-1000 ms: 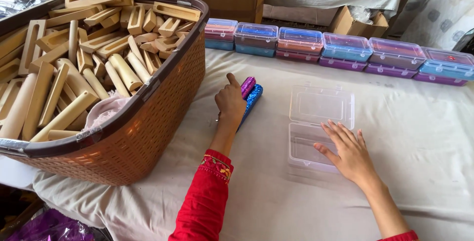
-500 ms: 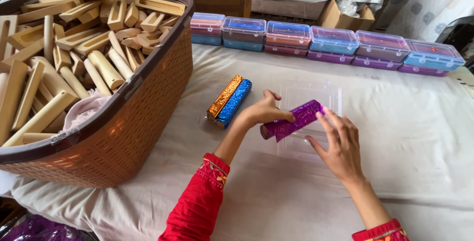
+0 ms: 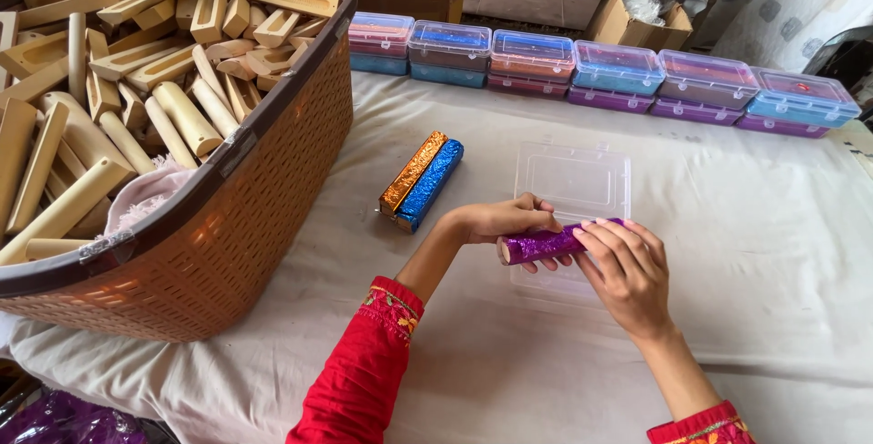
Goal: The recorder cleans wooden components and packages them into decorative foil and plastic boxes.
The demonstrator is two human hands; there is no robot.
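the purple glitter stick [image 3: 544, 244] lies crosswise in both hands, just above the open clear plastic box [image 3: 571, 191] on the cloth-covered worktop [image 3: 746, 226]. the left hand [image 3: 505, 222] has its fingers curled over the stick's near end, gripping it; the right hand [image 3: 623, 271] pinches the far end from above, fingers closed on it. to seat it well, i judge the stick should be kept level and lined up with the box's long side, then lowered flat so the glitter wrap does not scuff the rim. an orange stick [image 3: 413, 171] and a blue stick [image 3: 431, 184] lie touching side by side to the left, near the brown basket [image 3: 227, 244] of bare wooden pieces. filled boxes [image 3: 600, 71] line the back.
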